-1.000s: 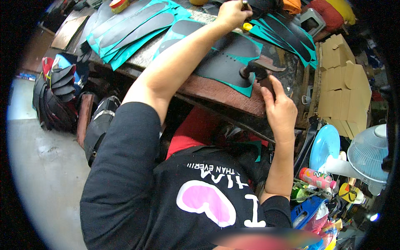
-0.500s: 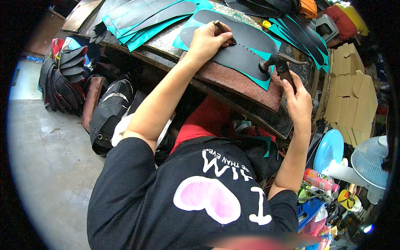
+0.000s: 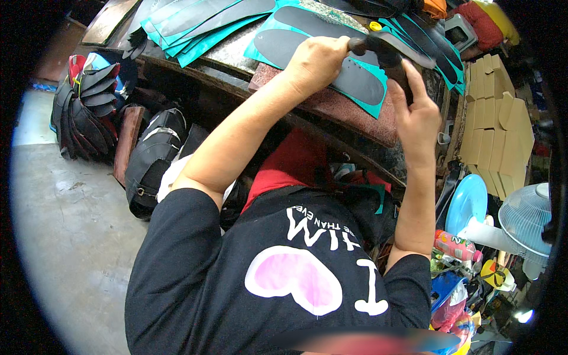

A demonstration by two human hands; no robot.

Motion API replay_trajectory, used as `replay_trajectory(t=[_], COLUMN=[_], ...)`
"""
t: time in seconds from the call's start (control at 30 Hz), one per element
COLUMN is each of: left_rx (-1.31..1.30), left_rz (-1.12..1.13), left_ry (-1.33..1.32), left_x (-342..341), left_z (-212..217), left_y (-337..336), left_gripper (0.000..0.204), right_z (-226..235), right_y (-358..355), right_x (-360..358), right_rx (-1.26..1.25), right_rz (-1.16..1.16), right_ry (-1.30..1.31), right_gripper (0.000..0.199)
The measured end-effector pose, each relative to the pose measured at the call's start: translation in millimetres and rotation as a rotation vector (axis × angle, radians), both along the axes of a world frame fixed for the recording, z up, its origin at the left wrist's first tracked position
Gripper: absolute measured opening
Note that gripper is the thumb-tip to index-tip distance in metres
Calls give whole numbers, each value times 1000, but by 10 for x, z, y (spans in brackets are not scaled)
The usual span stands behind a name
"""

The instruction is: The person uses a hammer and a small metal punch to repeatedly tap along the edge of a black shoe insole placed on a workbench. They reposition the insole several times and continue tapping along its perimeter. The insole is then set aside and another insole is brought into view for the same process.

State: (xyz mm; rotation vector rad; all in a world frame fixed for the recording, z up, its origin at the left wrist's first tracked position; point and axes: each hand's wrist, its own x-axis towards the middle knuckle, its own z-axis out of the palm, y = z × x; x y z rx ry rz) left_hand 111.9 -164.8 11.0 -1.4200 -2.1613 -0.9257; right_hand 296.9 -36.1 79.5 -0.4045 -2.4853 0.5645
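The desk [image 3: 355, 112] is the largest thing here, a worn reddish-brown slab whose near edge runs across the upper middle of the view. Along its far side lie overlapping teal sheets [image 3: 207, 26], each printed with dark sole shapes. One such teal sheet with dark insole shapes [image 3: 355, 77] lies just inside the near edge, toward the right end, under both hands. A stack of cardboard pieces [image 3: 491, 130] stands off the right end, and a bundle of dark cut soles [image 3: 89, 112] leans on the floor off the left end.

The risk, as I judge it, is the sheet sliding: it lies close to the near edge, and a push from the dark tool [image 3: 387, 50] could drag it, so a cut or mark would stray off the printed outline. The fingers of the left hand sit close to the tool's end and could be nicked.

The left hand [image 3: 316, 59] is curled into a loose fist, pressing down on the sheet and touching one end of the tool. The right hand [image 3: 414, 109] is closed around the tool's dark handle, thumb raised alongside it.
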Motion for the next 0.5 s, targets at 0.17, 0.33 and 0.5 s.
replay_trajectory(t=[0.17, 0.33, 0.5], left_rx=[541, 364, 220], left_rz=[44, -54, -26], left_ry=[-922, -819, -276], left_x=[-106, -184, -47], left_z=[-112, -146, -29], left_y=[-5, -33, -11], left_gripper=[10, 14, 16], right_z=[-256, -118, 195], right_y=[247, 270, 66], right_x=[143, 222, 207], right_rx=[-76, -217, -491], right_rz=[-135, -114, 1], right_ry=[60, 100, 356], right_gripper=[44, 43, 40])
